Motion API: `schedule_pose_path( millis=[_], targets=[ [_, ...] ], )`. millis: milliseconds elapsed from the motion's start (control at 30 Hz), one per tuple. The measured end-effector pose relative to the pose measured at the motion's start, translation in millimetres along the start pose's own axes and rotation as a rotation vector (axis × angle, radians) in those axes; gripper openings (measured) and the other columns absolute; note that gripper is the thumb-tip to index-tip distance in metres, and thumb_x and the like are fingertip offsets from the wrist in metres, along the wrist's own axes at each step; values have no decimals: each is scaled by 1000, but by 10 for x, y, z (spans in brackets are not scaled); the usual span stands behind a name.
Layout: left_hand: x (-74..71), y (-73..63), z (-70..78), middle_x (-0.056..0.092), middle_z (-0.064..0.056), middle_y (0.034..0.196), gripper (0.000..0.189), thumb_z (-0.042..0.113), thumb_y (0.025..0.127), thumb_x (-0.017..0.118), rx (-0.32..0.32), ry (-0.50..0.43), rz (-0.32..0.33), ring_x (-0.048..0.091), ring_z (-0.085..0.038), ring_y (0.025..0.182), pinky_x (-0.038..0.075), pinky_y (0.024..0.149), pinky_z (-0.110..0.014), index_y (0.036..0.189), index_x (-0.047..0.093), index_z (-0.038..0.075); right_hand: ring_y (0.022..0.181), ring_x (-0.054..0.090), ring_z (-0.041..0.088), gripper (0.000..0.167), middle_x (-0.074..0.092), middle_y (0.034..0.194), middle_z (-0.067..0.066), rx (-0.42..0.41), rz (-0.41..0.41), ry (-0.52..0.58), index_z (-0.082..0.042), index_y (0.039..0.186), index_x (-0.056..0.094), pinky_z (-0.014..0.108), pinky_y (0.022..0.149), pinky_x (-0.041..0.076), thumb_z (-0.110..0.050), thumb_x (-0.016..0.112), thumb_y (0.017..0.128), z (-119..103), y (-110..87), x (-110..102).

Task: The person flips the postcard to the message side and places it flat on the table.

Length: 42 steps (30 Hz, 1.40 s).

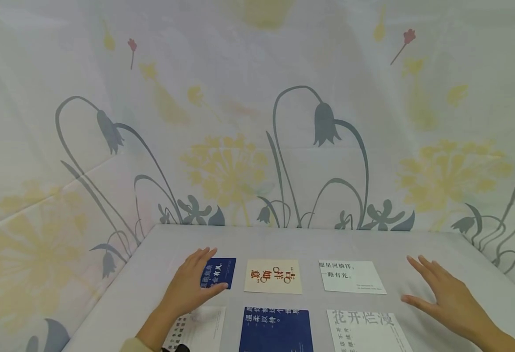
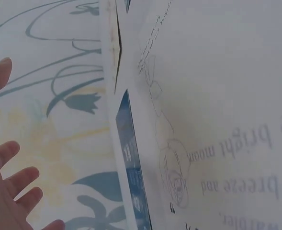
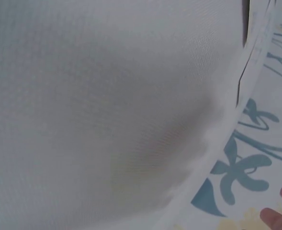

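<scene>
My left hand [image 1: 188, 284] is over the left side of the table, fingers spread and holding nothing. It partly covers a small dark-blue card [image 1: 223, 274] with white lettering; contact cannot be told. Under its wrist lies a white printed card [image 1: 204, 325], close up in the left wrist view with English words. Beside the right-hand cards, my right hand [image 1: 453, 303] spreads its fingers, also holding nothing. Nearest it are a white card [image 1: 353, 277] and, below, another white card [image 1: 367, 332] with large grey characters. In the middle column, a cream card [image 1: 273, 277] with red characters lies above a larger dark-blue card [image 1: 276, 330].
The cards lie flat in two rows on a pale table [image 1: 307, 244]. Behind and beside it hangs a cloth [image 1: 239, 117] printed with grey bellflowers and yellow blooms. A small black object [image 1: 181, 348] shows at the left wrist. The lower cards run past the frame's bottom edge.
</scene>
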<state>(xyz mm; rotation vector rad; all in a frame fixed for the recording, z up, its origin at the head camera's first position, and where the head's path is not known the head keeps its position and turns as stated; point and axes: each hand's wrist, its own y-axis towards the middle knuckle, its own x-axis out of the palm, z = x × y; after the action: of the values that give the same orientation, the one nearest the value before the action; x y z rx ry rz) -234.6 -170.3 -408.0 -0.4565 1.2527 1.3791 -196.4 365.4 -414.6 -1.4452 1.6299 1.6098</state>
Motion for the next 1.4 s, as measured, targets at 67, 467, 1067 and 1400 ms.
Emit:
schedule_pose_path(
  millis=[67, 467, 1067, 1400],
  targets=[
    [19, 14, 31, 38, -13, 143, 84, 52, 72, 73, 5, 3, 0, 32, -37, 130, 31, 98, -61, 140, 41, 13, 117, 33, 56, 92, 36, 136, 31, -1, -2, 0, -14, 147, 27, 68, 79, 31, -40, 76, 74, -16, 9, 1],
    [103, 109, 182, 38, -13, 142, 88, 57, 70, 73, 2, -55, -52, 34, -35, 129, 35, 96, -59, 141, 40, 18, 113, 37, 53, 98, 38, 134, 30, -29, 18, 56, -14, 146, 28, 68, 81, 31, -38, 81, 67, -80, 80, 65],
    [239, 236, 388, 41, -14, 139, 91, 52, 65, 79, 32, -186, -93, 37, -36, 127, 39, 94, -57, 141, 40, 20, 113, 37, 52, 101, 39, 132, 31, -86, 35, 148, -7, 141, 35, 67, 85, 30, -36, 85, 60, -115, 192, 195],
    [315, 319, 502, 42, -7, 138, 93, 50, 65, 80, 63, -262, -111, 38, -31, 126, 40, 94, -53, 142, 38, 21, 114, 36, 52, 101, 39, 132, 30, -64, 7, 195, -5, 141, 34, 67, 84, 31, -34, 86, 59, -145, 244, 207]
  ],
)
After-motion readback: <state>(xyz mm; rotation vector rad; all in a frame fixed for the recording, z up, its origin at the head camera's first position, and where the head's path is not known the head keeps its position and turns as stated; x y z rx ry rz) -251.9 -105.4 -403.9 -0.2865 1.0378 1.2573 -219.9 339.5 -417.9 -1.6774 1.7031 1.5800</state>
